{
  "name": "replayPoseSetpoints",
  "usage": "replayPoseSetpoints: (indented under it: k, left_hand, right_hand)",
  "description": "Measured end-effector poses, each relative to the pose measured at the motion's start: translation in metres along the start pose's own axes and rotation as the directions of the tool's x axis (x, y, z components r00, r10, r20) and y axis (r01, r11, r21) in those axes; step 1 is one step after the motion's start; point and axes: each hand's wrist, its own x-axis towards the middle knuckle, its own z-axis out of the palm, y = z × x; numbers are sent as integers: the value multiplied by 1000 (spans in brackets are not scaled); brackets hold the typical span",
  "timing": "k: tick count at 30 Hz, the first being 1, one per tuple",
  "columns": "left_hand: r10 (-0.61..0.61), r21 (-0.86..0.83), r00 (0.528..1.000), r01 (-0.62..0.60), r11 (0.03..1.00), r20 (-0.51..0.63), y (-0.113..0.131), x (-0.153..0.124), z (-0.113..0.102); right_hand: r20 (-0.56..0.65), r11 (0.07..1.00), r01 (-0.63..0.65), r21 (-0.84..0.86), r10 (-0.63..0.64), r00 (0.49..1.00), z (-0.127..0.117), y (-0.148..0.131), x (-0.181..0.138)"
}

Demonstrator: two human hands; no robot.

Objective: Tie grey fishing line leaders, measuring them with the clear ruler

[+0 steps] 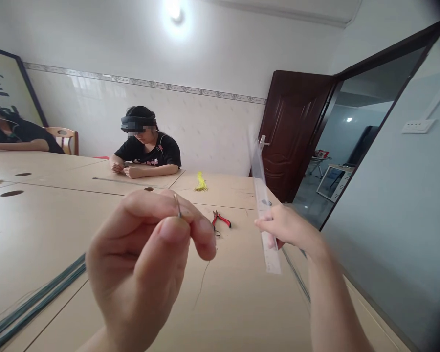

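Close to the camera, my left hand (146, 249) is closed in a pinch, thumb against fingers. A thin wire (179, 209) with a gold-coloured tip stands up between the fingertips. Below the fingers a fine strand hangs down; whether it is the same wire I cannot tell. My right hand (286, 226), held off to the right, grips a transparent plastic ruler (261, 188). The ruler is tilted nearly upright, and its upper end is smeared by motion. On the table beyond my left hand lie red-handled pliers (223, 220), partly hidden by my fingers.
Bundles of grey-green wire lie at the left (36, 298) and right (297, 276) of the wooden table (238, 313). A yellow bundle of strands (201, 182) lies farther back. Across the table sits a person (146, 146) with a headset; another person (18, 129) is at far left.
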Motion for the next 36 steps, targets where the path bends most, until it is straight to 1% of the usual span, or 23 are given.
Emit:
replayPoseSetpoints:
  k: [2, 4, 8, 11, 15, 20, 24, 27, 30, 31, 33, 35, 36]
  left_hand:
    - [-31, 5, 999, 31, 1000, -12, 1, 0, 3]
    - [-61, 9, 998, 61, 998, -20, 1, 0, 6]
    - [-98, 30, 995, 99, 995, -18, 1, -1, 7]
    - [-100, 31, 995, 99, 995, 24, 0, -4, 5]
    - [-104, 31, 991, 102, 994, 83, -4, -7, 1]
    - [-108, 18, 988, 107, 994, 113, -7, -9, 0]
    - [-116, 7, 986, 116, 993, 121, -7, -8, 1]
    - [-125, 6, 982, 125, 992, 143, -7, -9, 2]
    - [-130, 15, 979, 130, 991, 159, -8, -10, 2]
    - [-133, 11, 978, 133, 991, 163, -8, -10, 2]
    - [-134, 1, 976, 136, 991, 172, -8, -10, 2]
    - [-132, -3, 974, 135, 991, 184, -9, -11, 1]
    - [-131, -1, 973, 134, 991, 191, -9, -11, 1]
  right_hand:
    - [121, 988, -117, -103, 130, 984, 9, 11, 19]
    - [194, 968, -184, -169, 216, 957, 18, 21, 34]
    - [263, 942, -246, -227, 302, 916, 34, 31, 49]
    - [298, 933, -270, -236, 334, 894, 42, 33, 50]
    - [289, 950, -249, -188, 296, 910, 50, 41, 41]
    - [266, 969, -226, -98, 244, 932, 63, 53, 33]
    - [266, 978, -202, -48, 207, 941, 69, 60, 39]
    - [294, 982, -184, -42, 188, 937, 67, 64, 47]
    - [279, 990, -142, -20, 142, 950, 65, 69, 54]
    - [259, 993, -119, -7, 117, 959, 65, 70, 55]
    - [182, 998, -48, 30, 42, 982, 67, 72, 56]
    - [62, 996, 58, 67, -62, 996, 72, 74, 53]
    - [-24, 988, 132, 85, -130, 991, 75, 74, 51]
